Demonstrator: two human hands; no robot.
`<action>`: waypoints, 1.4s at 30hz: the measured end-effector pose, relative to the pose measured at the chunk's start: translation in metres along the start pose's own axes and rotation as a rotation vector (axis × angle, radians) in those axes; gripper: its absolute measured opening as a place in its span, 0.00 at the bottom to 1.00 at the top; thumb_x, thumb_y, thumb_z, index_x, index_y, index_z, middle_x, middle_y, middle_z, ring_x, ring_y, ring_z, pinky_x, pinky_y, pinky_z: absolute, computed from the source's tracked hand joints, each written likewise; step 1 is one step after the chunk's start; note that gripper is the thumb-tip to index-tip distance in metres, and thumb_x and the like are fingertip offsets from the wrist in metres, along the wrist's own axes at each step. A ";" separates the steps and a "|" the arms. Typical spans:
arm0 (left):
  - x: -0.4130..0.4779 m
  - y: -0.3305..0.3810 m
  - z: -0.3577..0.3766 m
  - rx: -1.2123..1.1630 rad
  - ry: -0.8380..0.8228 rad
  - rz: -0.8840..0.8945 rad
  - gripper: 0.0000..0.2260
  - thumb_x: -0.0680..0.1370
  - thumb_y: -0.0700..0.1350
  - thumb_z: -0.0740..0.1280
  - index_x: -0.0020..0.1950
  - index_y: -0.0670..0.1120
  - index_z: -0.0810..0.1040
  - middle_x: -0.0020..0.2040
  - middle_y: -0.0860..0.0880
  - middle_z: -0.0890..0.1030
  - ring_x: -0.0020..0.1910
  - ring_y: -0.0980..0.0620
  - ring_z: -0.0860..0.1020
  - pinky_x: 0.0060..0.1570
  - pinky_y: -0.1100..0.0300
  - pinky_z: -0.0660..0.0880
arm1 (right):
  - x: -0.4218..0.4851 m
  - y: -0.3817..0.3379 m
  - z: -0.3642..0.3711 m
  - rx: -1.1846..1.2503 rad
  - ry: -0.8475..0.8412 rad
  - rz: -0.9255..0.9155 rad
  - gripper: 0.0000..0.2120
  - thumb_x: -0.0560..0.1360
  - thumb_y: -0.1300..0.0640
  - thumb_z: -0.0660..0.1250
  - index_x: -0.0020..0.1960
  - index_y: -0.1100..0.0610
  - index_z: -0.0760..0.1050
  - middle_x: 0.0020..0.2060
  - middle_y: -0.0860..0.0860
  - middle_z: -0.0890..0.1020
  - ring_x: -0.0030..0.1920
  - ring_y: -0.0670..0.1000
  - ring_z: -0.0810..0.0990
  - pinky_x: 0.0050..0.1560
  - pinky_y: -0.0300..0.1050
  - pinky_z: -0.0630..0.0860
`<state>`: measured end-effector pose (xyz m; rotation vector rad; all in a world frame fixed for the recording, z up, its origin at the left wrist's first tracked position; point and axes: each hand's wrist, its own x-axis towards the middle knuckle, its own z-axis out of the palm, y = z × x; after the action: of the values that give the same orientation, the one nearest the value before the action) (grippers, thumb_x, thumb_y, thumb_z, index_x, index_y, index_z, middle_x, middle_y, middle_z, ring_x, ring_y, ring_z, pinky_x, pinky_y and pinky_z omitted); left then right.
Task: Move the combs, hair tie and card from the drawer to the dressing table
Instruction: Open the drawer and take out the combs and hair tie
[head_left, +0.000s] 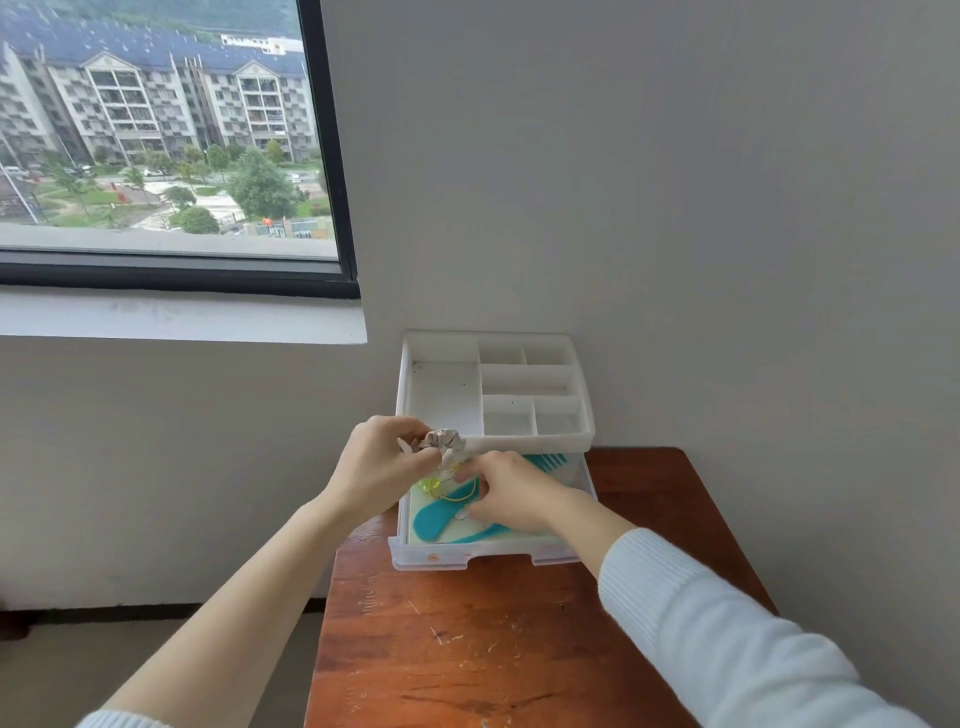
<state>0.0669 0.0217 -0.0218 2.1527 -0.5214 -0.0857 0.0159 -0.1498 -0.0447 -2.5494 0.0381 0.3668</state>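
Observation:
A clear plastic drawer stands pulled out on the wooden dressing table. Inside lie teal combs, one showing its teeth at the back right, on a pale card. A yellow hair tie lies among them. My left hand is above the drawer's left back corner, fingers closed on a crumpled whitish hair tie. My right hand reaches into the drawer, fingertips pinched at the combs and yellow loop; what it grips is hidden.
A white organiser with several compartments sits on top of the drawer unit against the grey wall. A window and sill are at the left. The table's left edge drops to the floor.

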 end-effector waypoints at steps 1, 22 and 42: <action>-0.001 -0.001 0.001 0.003 0.010 -0.020 0.06 0.69 0.42 0.67 0.32 0.49 0.78 0.29 0.53 0.78 0.26 0.56 0.74 0.28 0.64 0.71 | 0.002 -0.002 0.001 -0.042 0.005 0.001 0.21 0.71 0.59 0.69 0.63 0.47 0.74 0.54 0.47 0.79 0.50 0.48 0.77 0.48 0.44 0.77; -0.002 -0.008 0.025 0.311 -0.212 0.069 0.08 0.69 0.44 0.71 0.36 0.51 0.72 0.32 0.54 0.78 0.32 0.49 0.77 0.30 0.55 0.72 | -0.018 0.003 0.002 0.245 0.264 -0.158 0.02 0.76 0.58 0.66 0.44 0.52 0.74 0.40 0.45 0.78 0.41 0.44 0.75 0.40 0.34 0.69; 0.000 -0.003 0.013 -0.055 -0.345 -0.051 0.06 0.72 0.44 0.72 0.40 0.42 0.83 0.34 0.46 0.81 0.34 0.48 0.76 0.38 0.49 0.74 | -0.015 -0.015 -0.016 0.297 0.267 -0.178 0.02 0.75 0.57 0.68 0.43 0.51 0.76 0.35 0.46 0.77 0.36 0.42 0.73 0.38 0.34 0.71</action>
<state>0.0644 0.0139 -0.0323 2.1064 -0.6521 -0.5001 0.0069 -0.1460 -0.0196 -2.2681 -0.0324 -0.0483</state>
